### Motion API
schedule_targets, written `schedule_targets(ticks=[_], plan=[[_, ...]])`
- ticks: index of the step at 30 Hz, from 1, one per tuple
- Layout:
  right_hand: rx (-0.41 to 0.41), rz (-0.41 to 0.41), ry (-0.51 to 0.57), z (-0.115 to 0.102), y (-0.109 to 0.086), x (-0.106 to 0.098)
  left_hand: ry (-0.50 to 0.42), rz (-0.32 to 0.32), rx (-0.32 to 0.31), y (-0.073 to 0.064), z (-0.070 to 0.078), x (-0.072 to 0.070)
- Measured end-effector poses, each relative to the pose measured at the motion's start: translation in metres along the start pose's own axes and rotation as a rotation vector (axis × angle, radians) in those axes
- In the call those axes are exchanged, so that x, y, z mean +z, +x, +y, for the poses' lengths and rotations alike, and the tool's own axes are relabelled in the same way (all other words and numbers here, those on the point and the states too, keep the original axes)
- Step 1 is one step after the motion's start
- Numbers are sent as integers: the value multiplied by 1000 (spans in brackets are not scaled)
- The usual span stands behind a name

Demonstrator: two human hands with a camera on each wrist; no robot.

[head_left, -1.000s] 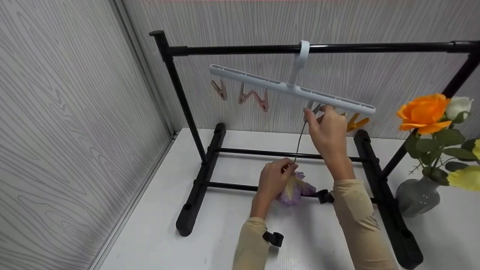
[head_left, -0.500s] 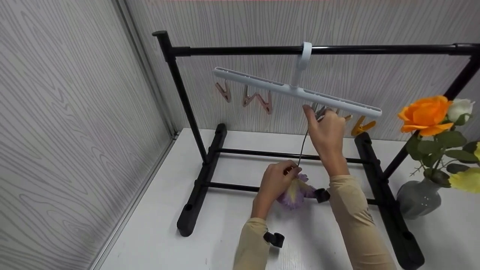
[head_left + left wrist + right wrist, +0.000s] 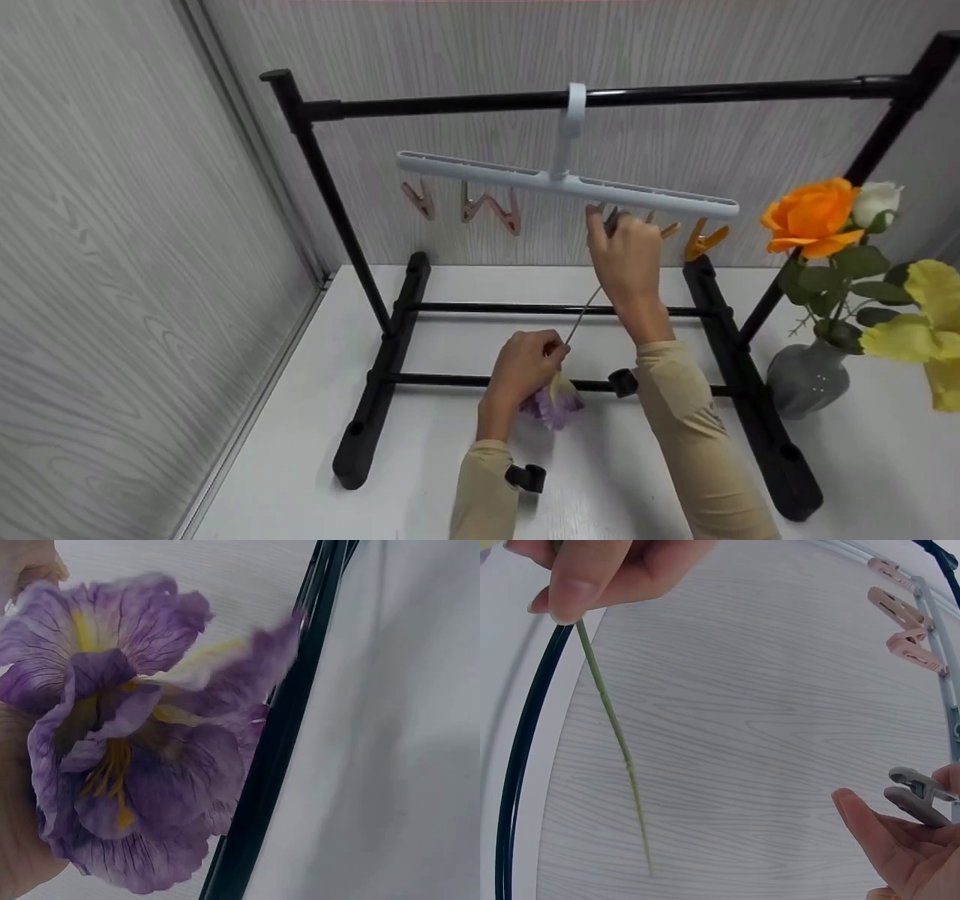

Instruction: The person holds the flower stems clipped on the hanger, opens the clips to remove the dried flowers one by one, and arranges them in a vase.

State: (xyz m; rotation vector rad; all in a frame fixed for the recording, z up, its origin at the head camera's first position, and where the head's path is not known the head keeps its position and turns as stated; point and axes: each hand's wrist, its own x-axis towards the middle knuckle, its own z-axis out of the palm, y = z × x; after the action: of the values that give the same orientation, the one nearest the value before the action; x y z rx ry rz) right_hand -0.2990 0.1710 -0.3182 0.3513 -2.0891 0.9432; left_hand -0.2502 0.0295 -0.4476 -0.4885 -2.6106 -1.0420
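My left hand [image 3: 521, 367] pinches the thin stem [image 3: 582, 316] of an artificial purple flower [image 3: 553, 405], its bloom hanging down below the fingers. The left wrist view shows the ruffled purple bloom [image 3: 142, 750] with yellow stamens close up. In the right wrist view the green stem [image 3: 615, 724] runs to a free tip, apart from the grey clothespin [image 3: 919, 795]. My right hand [image 3: 630, 255] is raised at that clothespin under the pale blue hanger [image 3: 480, 173]. Its thumb [image 3: 855, 810] stands away from the clothespin, with a finger just behind it.
The hanger hooks over a black rack's top bar [image 3: 450, 103]. Pink clothespins [image 3: 506, 214] hang at its left, an orange clothespin [image 3: 703, 240] at its right. A grey vase [image 3: 808, 379] with an orange rose [image 3: 811, 217] and other flowers stands right of the rack.
The stem's upper end has come away from the right hand's fingers and leans further right. My right thumb has straightened off the clothespin. The head view has shifted slightly.
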Motion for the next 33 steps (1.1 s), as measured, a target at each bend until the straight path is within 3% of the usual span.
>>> schedule_targets(ticks=[5,9,15,21,26,30,33], plan=[[-2,-62,74,-15,-2,17,27,19,-55,-11,-11,-18],[8,-141,109,-16,-4,19,67,52,-33,-12,-11,-20],[4,-349,98,-8,-13,16,111,110,8,-11,-9,-22],[-146,-512,33,-4,-31,18,127,146,23,-12,-11,-31],[-264,-608,-7,-3,-52,22,202,233,90,-16,-16,-39],[-329,-634,-44,-1,-67,25,266,305,138,-20,-19,-44],[-354,-625,-58,1,-75,26,294,345,135,-21,-19,-46]])
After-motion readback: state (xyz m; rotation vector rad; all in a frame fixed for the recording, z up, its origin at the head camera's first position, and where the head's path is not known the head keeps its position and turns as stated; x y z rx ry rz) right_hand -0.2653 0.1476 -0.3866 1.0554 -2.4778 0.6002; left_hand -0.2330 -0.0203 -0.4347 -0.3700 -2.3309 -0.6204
